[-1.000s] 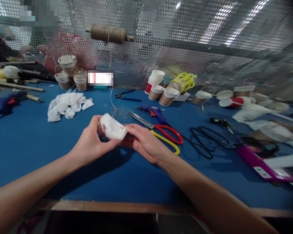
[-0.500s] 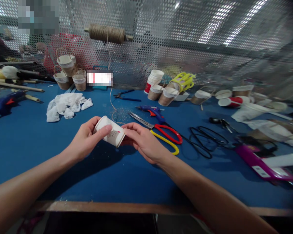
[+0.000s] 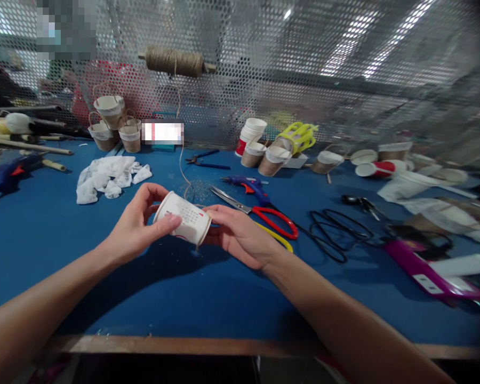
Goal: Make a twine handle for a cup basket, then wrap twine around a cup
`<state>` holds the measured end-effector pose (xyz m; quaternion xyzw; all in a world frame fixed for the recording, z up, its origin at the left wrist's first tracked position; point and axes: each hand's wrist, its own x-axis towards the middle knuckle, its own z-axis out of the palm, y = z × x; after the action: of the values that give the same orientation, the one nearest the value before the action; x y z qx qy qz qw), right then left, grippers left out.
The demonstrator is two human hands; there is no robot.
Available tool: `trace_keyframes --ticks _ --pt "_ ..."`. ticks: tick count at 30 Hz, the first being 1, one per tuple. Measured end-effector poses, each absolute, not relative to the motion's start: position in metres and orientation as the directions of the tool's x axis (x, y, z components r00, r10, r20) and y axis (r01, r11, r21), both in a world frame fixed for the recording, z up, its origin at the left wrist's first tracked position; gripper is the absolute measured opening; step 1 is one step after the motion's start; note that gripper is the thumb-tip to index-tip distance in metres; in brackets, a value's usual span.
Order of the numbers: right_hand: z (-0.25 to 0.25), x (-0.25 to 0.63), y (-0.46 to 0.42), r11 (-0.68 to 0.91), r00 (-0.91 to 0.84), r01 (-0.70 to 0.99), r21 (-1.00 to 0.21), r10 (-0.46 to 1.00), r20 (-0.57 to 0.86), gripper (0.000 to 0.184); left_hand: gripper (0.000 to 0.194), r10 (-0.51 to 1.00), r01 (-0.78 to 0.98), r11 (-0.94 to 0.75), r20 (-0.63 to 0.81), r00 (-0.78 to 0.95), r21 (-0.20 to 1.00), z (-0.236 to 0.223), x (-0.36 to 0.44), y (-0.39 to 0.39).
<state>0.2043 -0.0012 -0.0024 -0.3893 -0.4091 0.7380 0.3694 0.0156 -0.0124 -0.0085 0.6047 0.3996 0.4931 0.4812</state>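
Note:
A white paper cup [image 3: 190,220] with small printing lies tilted on its side in the air above the blue table. My left hand [image 3: 146,221] is closed around its left end, the thumb pressed on the printed wall. At the cup's right end, the fingers of my right hand [image 3: 236,232] pinch the edge, where twine [image 3: 186,191] runs up to the hand. That twine comes down from a spool [image 3: 174,61] on the mesh. Just beyond my right hand lie scissors [image 3: 260,213] with red and yellow handles, and a blue glue gun [image 3: 248,185].
White crumpled fabric [image 3: 108,178] lies left, near another glue gun [image 3: 12,173]. Twine-wrapped cups [image 3: 130,137] and stacked paper cups [image 3: 253,133] stand along the mesh. Pliers [image 3: 208,159], a black cable [image 3: 336,229], keys [image 3: 362,202] and a purple item [image 3: 416,264] lie about.
The cup has turned a little in my hands, so more of its printing faces me. Both hands keep their hold, and the view has shifted slightly.

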Motion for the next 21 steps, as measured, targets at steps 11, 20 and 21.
trace_keyframes --ticks 11,20,21 --pt "-0.0056 0.2100 0.0054 -0.478 -0.495 -0.292 -0.828 0.816 -0.297 0.013 0.033 0.916 0.209 -0.322 0.248 0.317 0.923 -0.0149 0.0110 -0.0040" --pt "-0.0105 0.2083 0.0055 -0.506 -0.536 -0.250 -0.826 0.783 -0.317 0.009 0.015 0.819 0.165 -0.199 0.071 0.570 0.966 -0.0113 0.0133 -0.0095" --pt "-0.0107 0.2082 0.0054 -0.506 -0.537 -0.249 -0.826 0.782 -0.317 0.009 0.016 0.814 0.167 -0.214 0.081 0.575 0.962 -0.0111 0.0135 -0.0101"
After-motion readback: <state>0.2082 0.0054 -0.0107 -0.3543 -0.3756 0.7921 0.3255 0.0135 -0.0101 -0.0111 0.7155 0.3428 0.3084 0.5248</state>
